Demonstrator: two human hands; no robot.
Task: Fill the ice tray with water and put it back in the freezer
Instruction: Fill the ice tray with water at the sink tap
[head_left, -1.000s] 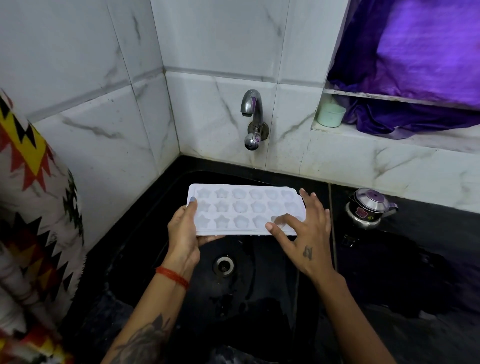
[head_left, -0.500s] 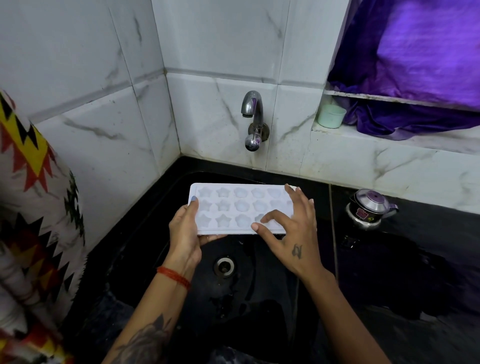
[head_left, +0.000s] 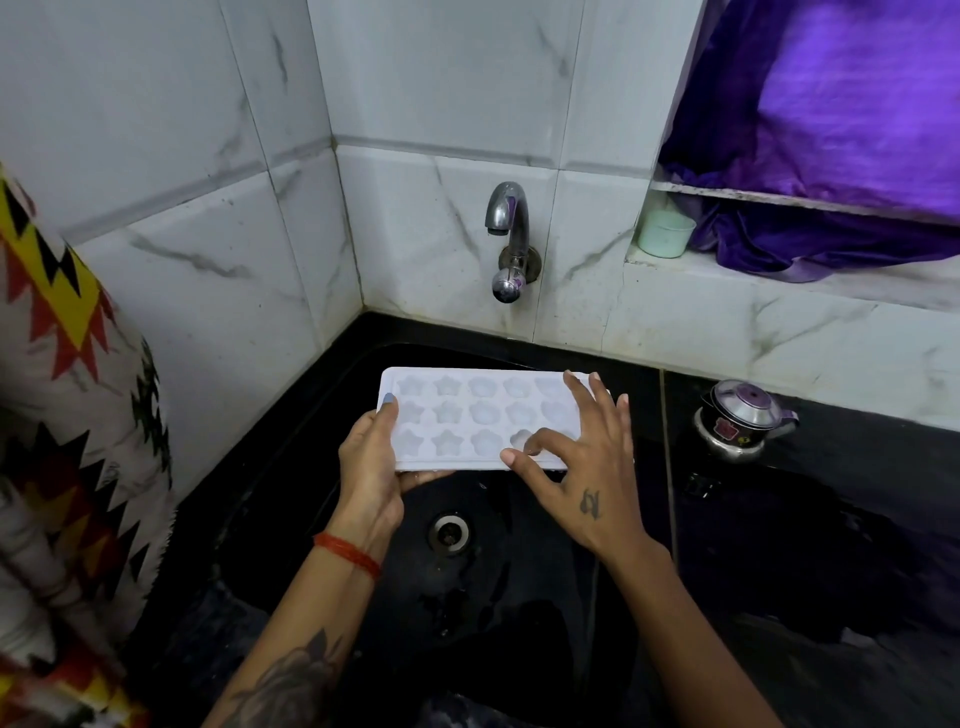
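A white ice tray (head_left: 467, 415) with star and flower shaped cells is held level over the black sink (head_left: 322, 415), below the wall tap (head_left: 509, 239). My left hand (head_left: 371, 467) grips the tray's left end, thumb on its top edge. My right hand (head_left: 576, 462) lies flat on the tray's right part, fingers spread, index finger curled onto a front cell. No water runs from the tap. I cannot tell whether the cells hold water.
The sink drain (head_left: 449, 532) sits under the tray. A small steel kettle (head_left: 740, 421) stands on the black counter at the right. A pale green cup (head_left: 665, 234) and purple cloth (head_left: 841, 156) fill the wall niche. A patterned fabric (head_left: 67, 415) hangs at the left.
My right hand has slid leftward across the tray's top, from its right end onto the cells. The left hand and the tray have hardly moved.
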